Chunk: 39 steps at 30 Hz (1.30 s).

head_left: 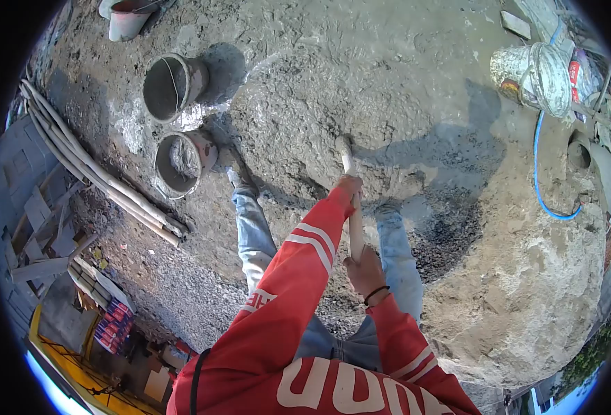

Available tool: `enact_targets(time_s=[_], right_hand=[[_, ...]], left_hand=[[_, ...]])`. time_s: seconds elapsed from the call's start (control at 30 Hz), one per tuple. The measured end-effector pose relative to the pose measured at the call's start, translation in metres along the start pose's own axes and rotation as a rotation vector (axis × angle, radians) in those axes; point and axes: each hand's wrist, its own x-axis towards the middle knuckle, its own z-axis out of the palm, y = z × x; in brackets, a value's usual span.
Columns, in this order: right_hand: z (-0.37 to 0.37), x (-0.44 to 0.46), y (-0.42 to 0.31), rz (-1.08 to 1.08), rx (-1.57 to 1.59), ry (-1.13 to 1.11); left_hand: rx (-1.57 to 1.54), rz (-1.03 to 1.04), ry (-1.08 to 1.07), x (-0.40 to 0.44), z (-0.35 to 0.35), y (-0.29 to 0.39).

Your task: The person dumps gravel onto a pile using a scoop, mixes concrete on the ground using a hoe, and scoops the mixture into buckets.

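Observation:
Both of my hands grip the pale handle of a wooden-handled tool point(356, 232), which points away from me into wet grey mortar point(298, 104). My left hand point(350, 185) wraps the handle farther forward. Closer to my body, my right hand point(366, 271) is closed round its near part, with a dark band on that wrist. The tool's far end, near the mortar, is coated in grey, and its head cannot be made out. My feet stand apart at the near side of the mortar, on either side of the handle.
Two mortar-stained buckets, one farther point(170, 88) and one nearer point(181, 166), stand left of my feet. Long poles point(105, 176) lie farther left. At the right are a splattered white bucket point(527, 76) and a blue hose point(539, 166). Dark gravel point(451, 235) lies near my right foot.

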Motion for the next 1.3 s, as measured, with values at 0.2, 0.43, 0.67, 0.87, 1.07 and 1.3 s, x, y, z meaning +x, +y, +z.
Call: enact_targets(time_s=[0.2, 0.43, 0.67, 0.87, 1.07, 1.3], right_hand=[[0.032, -0.042, -0.074, -0.028, 0.086, -0.106], [0.098, -0.138, -0.184, -0.226, -0.013, -0.25], [0.125, -0.178, -0.175, -0.368, -0.225, -0.528], [0.19, 0.025, -0.078, -0.55, -0.511, -0.339], [0.211, 0.081, -0.086, -0.547, -0.483, -0.227], [0.158, 0.064, -0.072, -0.715, -0.33, -0.19]], left_hand=[[-0.258, -0.219, -0.166, -0.028, -0.066, 0.018], [-0.492, -0.105, -0.157, -0.104, -0.211, 0.098], [-0.6, 0.21, 0.347, -0.278, -0.328, 0.167], [-0.564, 0.565, 0.694, -0.216, -0.366, 0.134], [-0.687, 0.603, 0.826, -0.215, -0.361, 0.16], [-0.637, 0.765, 0.597, -0.208, -0.287, 0.187]])
